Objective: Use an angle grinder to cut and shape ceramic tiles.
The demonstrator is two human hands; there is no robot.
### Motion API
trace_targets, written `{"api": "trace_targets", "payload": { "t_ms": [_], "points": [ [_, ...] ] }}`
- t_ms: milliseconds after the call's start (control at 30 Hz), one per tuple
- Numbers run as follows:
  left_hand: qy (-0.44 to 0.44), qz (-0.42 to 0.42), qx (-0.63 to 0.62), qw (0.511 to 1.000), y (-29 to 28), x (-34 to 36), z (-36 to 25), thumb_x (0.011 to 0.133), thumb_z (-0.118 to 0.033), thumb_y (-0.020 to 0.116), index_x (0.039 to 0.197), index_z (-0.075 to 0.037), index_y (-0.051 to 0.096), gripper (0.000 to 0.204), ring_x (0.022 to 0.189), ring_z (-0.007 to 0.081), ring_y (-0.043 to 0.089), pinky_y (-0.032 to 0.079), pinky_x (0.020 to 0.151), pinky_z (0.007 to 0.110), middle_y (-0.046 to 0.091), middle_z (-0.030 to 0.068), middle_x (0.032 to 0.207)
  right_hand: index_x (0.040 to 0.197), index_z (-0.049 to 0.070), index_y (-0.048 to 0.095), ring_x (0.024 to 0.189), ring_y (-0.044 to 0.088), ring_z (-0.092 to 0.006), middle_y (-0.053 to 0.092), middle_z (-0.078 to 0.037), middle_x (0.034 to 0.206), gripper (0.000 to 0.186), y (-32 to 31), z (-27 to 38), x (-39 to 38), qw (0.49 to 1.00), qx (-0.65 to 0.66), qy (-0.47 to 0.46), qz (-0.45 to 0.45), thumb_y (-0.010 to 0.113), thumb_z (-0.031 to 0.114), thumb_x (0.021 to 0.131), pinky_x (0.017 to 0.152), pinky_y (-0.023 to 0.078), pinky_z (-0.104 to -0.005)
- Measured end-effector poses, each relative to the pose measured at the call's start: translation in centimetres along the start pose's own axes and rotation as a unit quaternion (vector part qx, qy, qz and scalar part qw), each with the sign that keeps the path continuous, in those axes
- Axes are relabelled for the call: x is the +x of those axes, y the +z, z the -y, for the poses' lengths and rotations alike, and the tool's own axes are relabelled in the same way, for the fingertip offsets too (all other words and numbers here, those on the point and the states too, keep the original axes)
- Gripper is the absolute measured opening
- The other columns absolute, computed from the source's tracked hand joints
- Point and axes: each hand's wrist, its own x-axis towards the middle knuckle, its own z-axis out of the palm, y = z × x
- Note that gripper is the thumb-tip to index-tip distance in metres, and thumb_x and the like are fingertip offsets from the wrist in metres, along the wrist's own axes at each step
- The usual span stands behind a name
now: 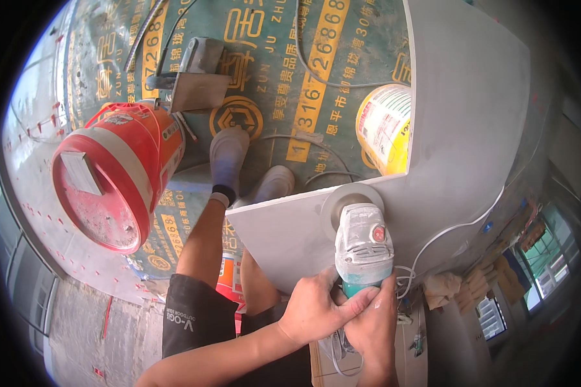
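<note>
Both my hands are wrapped round the rear body of a dusty white and teal angle grinder (364, 242). My left hand (319, 308) is closed on its left side, the thumb crossing over toward the other hand. On the right side, my right hand (376, 317) is closed round the same body. The grinder's round disc (331, 209) lies over the edge of a large grey tile (281, 242), close to the inner corner of an L-shaped cutout. I cannot tell whether the disc is turning. Part of the disc is hidden behind the grinder's head.
Left stands a red bucket (164, 138) with a dusty lid (103, 213). A white and yellow bucket (384, 126) is beyond the tile's cutout. A dusty power tool with a flat plate (200, 92) lies on the printed green floor covering (252, 71). Cables (329, 82) cross there, near my feet (229, 151).
</note>
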Motion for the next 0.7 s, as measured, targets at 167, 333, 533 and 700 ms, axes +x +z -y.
{"api": "trace_targets", "payload": {
  "t_ms": [167,333,533,700],
  "points": [
    [0.022,-0.046,-0.051,0.997,-1.3,-1.8,1.7,0.087,-0.050,0.078,0.111,0.004,0.069,0.060,0.065,0.0252,0.070,0.056,0.068,0.038,0.070,0.0155,0.073,0.130,-0.001,0.042,0.098,0.067,-0.0492,0.067,-0.027,0.106,0.069,1.8,1.0,-0.9,0.996,-0.068,-0.046,0.027,0.081,0.019,0.077,0.083,0.053,-0.0552],
    [0.025,-0.065,-0.087,0.994,-3.1,-3.9,4.5,0.089,-0.046,0.078,0.116,0.005,0.068,0.059,0.076,0.0181,0.072,0.056,0.074,0.034,0.074,0.0151,0.086,0.132,-0.003,0.044,0.103,0.065,-0.0496,0.062,-0.028,0.115,0.067,4.4,1.0,-1.9,0.989,-0.063,-0.120,0.066,0.079,0.018,0.079,0.086,0.053,-0.0555],
    [0.021,-0.090,-0.174,0.980,-3.4,-4.3,4.3,0.089,-0.044,0.079,0.118,0.005,0.068,0.058,0.078,0.0133,0.069,0.056,0.074,0.032,0.075,0.0130,0.092,0.132,-0.002,0.043,0.103,0.065,-0.0497,0.063,-0.028,0.114,0.066,4.9,1.4,-2.1,0.987,-0.076,-0.120,0.069,0.078,0.020,0.081,0.085,0.053,-0.0560],
    [-0.032,-0.010,-0.058,0.998,-3.1,-2.7,1.3,0.091,-0.048,0.076,0.117,0.004,0.069,0.059,0.077,0.0155,0.066,0.055,0.076,0.034,0.073,0.0144,0.085,0.134,-0.002,0.042,0.104,0.068,-0.0450,0.068,-0.027,0.113,0.077,2.8,1.6,-1.5,0.997,-0.061,-0.041,0.023,0.086,0.020,0.075,0.088,0.052,-0.0498]
  ]
}}
